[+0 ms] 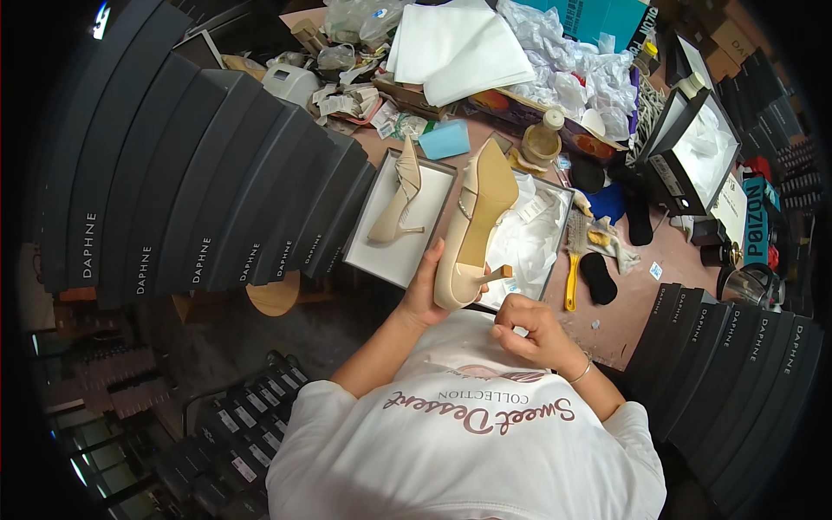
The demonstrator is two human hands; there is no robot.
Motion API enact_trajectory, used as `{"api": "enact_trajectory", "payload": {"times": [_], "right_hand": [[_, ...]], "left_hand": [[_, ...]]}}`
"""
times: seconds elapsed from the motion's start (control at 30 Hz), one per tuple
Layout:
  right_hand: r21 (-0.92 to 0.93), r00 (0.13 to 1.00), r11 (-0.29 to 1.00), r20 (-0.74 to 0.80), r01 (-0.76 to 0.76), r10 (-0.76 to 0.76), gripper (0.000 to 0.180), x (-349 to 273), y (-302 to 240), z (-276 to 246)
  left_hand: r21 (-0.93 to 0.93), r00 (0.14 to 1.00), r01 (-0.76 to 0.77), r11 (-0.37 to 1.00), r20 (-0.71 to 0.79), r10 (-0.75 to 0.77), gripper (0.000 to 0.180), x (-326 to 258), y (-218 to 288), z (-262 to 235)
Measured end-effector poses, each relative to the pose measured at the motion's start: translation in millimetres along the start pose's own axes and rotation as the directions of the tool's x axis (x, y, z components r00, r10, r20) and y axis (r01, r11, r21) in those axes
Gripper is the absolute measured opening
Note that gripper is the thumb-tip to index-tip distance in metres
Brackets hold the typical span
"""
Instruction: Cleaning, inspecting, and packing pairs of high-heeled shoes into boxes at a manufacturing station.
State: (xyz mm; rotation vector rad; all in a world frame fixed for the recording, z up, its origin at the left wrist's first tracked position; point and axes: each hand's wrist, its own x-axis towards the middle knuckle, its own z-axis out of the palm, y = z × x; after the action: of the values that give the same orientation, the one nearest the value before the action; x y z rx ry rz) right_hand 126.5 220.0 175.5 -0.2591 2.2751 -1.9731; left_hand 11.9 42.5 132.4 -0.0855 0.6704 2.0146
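Note:
A beige high-heeled shoe is held in my left hand, its tan sole facing up and its toe pointing away from me. The fingers wrap round the heel end. Close to the heel tip, my right hand is curled closed; whatever its fingers may hold is hidden. The matching heeled shoe lies on its side in a shallow white-lined box tray at the left. Crumpled white tissue paper fills the open box part just right of the held shoe.
Stacked dark shoe boxes rise at the left, with another stack at the right. A yellow-handled brush, black pads and a bottle lie or stand on the table. White sheets cover clutter at the back.

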Motion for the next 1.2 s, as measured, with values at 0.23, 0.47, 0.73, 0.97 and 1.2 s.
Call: {"api": "enact_trajectory", "payload": {"times": [0.23, 0.47, 0.73, 0.97, 1.2], "right_hand": [[-0.299, 0.935, 0.948, -0.29, 0.113, -0.203, 0.01, 1, -14, 8], [-0.374, 0.926, 0.927, -0.341, 0.022, -0.16, 0.02, 17, -18, 20], [-0.407, 0.909, 0.913, -0.375, 0.016, -0.182, 0.016, 24, -17, 22], [-0.518, 0.903, 0.854, -0.35, 0.037, -0.251, 0.015, 23, -14, 21], [-0.591, 0.914, 0.806, -0.319, 0.014, -0.25, 0.012, 28, -17, 21]], "left_hand": [[0.196, 0.957, -0.132, 0.972, -0.23, 0.177, 0.06, -4, -13, 3], [0.77, 0.833, -0.302, 0.562, -0.074, 0.549, 0.052, -15, -14, 3], [0.917, 0.721, -0.329, 0.224, 0.091, 0.687, 0.055, -21, -13, 20], [0.945, 0.706, -0.309, 0.111, 0.15, 0.692, 0.055, -23, -14, 22], [0.946, 0.704, -0.308, 0.099, 0.157, 0.692, 0.054, -22, -17, 19]]}}
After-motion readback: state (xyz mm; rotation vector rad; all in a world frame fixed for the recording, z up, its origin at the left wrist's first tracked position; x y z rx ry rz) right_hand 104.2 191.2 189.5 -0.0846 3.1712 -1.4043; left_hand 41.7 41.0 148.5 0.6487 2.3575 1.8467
